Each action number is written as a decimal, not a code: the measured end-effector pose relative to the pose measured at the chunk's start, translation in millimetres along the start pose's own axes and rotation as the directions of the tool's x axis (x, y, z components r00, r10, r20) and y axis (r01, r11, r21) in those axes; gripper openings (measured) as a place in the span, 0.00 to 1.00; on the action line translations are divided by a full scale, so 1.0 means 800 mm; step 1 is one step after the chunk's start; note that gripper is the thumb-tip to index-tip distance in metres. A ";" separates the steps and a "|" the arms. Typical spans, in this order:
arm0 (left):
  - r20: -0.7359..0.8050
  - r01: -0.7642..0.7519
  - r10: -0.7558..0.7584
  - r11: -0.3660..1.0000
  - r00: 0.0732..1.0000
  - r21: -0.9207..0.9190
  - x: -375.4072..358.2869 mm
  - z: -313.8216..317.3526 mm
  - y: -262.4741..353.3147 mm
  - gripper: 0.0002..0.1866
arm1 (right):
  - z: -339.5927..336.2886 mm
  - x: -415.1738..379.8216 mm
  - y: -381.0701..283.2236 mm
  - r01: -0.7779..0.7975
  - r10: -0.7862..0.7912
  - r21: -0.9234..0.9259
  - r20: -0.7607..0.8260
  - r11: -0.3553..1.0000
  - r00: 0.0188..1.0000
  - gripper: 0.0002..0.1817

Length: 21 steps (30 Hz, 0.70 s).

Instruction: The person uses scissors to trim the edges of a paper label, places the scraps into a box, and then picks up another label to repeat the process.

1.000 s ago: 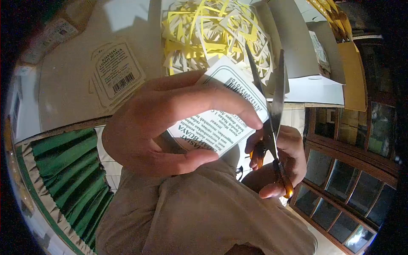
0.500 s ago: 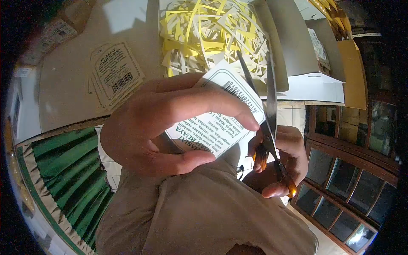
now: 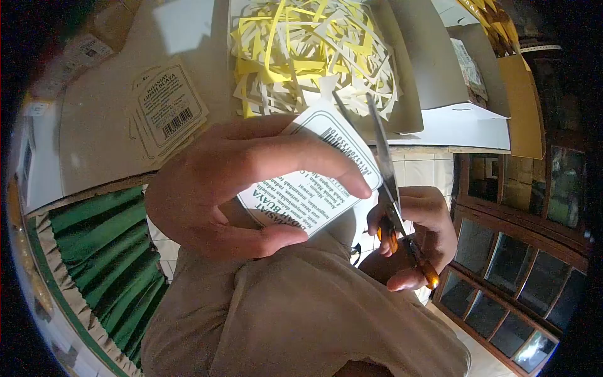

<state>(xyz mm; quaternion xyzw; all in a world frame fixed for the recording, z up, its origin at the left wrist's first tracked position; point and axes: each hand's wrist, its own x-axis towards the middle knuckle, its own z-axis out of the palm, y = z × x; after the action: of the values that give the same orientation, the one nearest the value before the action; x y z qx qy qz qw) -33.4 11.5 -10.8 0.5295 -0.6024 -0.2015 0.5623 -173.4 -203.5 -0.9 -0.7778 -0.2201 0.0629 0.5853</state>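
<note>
My left hand (image 3: pixel 220 188) pinches a white printed label (image 3: pixel 295 195) with a barcode, its fingers along the upper side and thumb at the lower edge. In my right hand (image 3: pixel 427 226) is a pair of scissors (image 3: pixel 388 169) with orange-brown handles, blades parted and pointing up and away. The blades stand at the label's right-hand edge, whose corner there looks rounded. On the table to the left lies a small stack of similar labels (image 3: pixel 166 107), print and barcode facing up.
An open box (image 3: pixel 411 81) beyond my hands holds a heap of yellow and white paper strips (image 3: pixel 314 56). More cardboard (image 3: pixel 518 94) stands at right. A pleated green cloth (image 3: pixel 107 251) hangs at left, and wood-framed glass panes (image 3: pixel 509 264) are at lower right. My lap is below.
The scissor blades have swung left and spread a little wider at the tips. The label and my left hand have shifted slightly left.
</note>
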 end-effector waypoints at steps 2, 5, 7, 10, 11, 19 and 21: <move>0.021 0.045 -0.045 0.998 0.999 -0.037 0.000 0.000 0.003 0.20 | -0.006 0.001 -0.003 -0.035 0.034 0.019 0.078 0.999 0.996 0.26; 0.007 0.040 -0.040 0.999 0.999 -0.011 0.001 -0.002 0.007 0.18 | -0.003 0.000 -0.001 -0.070 0.065 0.086 0.063 0.994 0.996 0.24; -0.034 -0.053 0.055 0.997 0.998 0.061 0.001 0.004 0.008 0.25 | 0.001 -0.004 0.003 -0.089 0.090 0.040 -0.006 0.995 0.996 0.29; -0.552 -0.038 -0.252 0.887 0.795 -0.460 0.014 0.027 0.019 0.41 | 0.015 0.000 0.011 0.044 -0.006 0.166 -0.221 0.985 0.975 0.29; -0.562 -0.053 -0.222 0.901 0.797 -0.432 0.017 0.026 0.022 0.41 | 0.017 0.002 0.012 0.044 -0.008 0.157 -0.221 0.987 0.975 0.29; -0.685 -0.374 0.109 0.893 0.721 -0.251 0.045 0.048 -0.006 0.44 | 0.065 0.034 -0.007 -0.009 0.257 0.481 -0.451 0.877 0.855 0.29; -0.708 -0.431 0.177 0.881 0.684 -0.196 0.056 0.057 -0.004 0.43 | 0.066 0.032 0.000 0.056 0.240 0.540 -0.462 0.840 0.854 0.24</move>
<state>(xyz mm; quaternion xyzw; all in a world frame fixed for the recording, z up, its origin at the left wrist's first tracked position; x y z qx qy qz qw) -64.2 -44.3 -5.9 0.3486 -0.3939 -0.0024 0.8505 -169.2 -146.4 -13.0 -0.5815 0.0091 -0.0582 0.8114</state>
